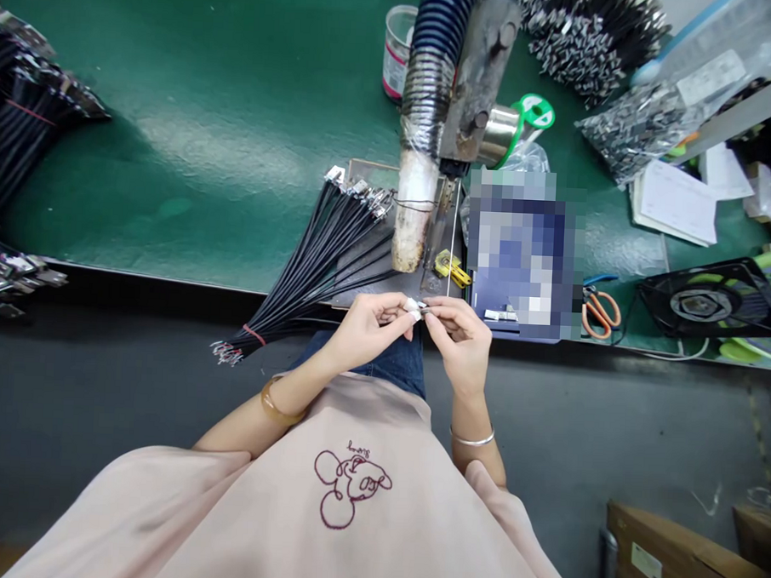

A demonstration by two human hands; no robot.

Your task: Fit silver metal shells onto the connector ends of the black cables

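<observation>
My left hand [377, 327] and my right hand [461, 337] meet at the table's front edge, fingertips pinched almost together. Between them shows a small silvery piece [424, 309], much like a metal connector; the fingers cover most of it. Something white wraps or sits at my left fingertips. Just left of my hands lies a bundle of black cables [297, 272] with metal plugs at its far end and a red band near its close end. Some of its cables run behind my left hand. A yellow clip-like tool [454, 269] lies beyond my right hand.
A ribbed extraction hose [425, 112] hangs over the work spot beside a metal bracket [481, 80]. Rightward are a blue tray [517, 336], orange-handled pliers [600, 314] and a black fan [710, 307]. A solder spool [504, 132] stands behind. More cable bundles [32, 112] lie left.
</observation>
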